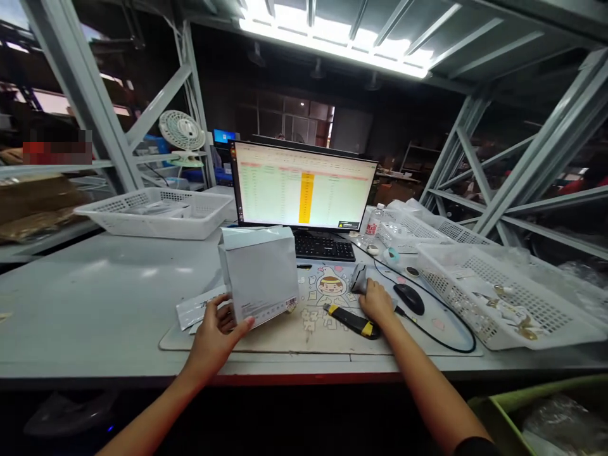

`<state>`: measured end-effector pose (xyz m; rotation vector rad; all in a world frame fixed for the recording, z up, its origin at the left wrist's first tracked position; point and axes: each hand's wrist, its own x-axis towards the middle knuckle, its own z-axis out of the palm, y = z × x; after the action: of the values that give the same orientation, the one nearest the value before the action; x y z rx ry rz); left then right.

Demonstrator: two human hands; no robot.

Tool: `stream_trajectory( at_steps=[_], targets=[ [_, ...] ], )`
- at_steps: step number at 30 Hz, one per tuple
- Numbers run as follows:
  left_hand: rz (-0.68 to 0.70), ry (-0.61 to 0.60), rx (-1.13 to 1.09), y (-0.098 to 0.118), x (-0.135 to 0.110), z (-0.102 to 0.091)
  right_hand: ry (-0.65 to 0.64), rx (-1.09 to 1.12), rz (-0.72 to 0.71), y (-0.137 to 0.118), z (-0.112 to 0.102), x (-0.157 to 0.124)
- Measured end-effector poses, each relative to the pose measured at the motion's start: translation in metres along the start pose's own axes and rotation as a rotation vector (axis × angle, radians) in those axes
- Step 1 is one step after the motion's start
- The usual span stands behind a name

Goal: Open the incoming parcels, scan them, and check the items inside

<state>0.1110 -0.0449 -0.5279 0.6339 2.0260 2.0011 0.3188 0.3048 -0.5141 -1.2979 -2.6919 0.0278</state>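
My left hand grips the lower edge of a grey-white packaged box, holding it upright on the desk mat with its barcode label facing right. My right hand is wrapped round the handle of a grey barcode scanner, which points toward the box. A yellow-and-black utility knife lies on the mat just left of my right wrist. A flat plastic sachet lies behind my left hand.
A monitor showing a spreadsheet and a black keyboard stand behind the box. A black mouse with its cable lies to the right. White mesh baskets sit at back left and right. A green bin is below right.
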Motion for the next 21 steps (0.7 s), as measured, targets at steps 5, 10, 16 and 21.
stream_trajectory(
  at_steps=[5, 10, 16, 21],
  targets=[
    [0.056, -0.027, 0.001, -0.013, 0.004, -0.003, 0.006, 0.028, 0.010, 0.000, 0.003, 0.000],
    [0.108, 0.007, 0.027, -0.008, -0.011, 0.000, 0.238, 0.262, -0.135, -0.002, -0.021, -0.017],
    [0.176, -0.384, 0.048, 0.002, -0.034, 0.021, -0.216, 1.035, -0.597, -0.034, -0.069, -0.086],
    [0.321, -0.800, 0.142, 0.017, -0.026, 0.028, -0.362, 1.358, -0.400, -0.004, -0.070, -0.142]
  ],
)
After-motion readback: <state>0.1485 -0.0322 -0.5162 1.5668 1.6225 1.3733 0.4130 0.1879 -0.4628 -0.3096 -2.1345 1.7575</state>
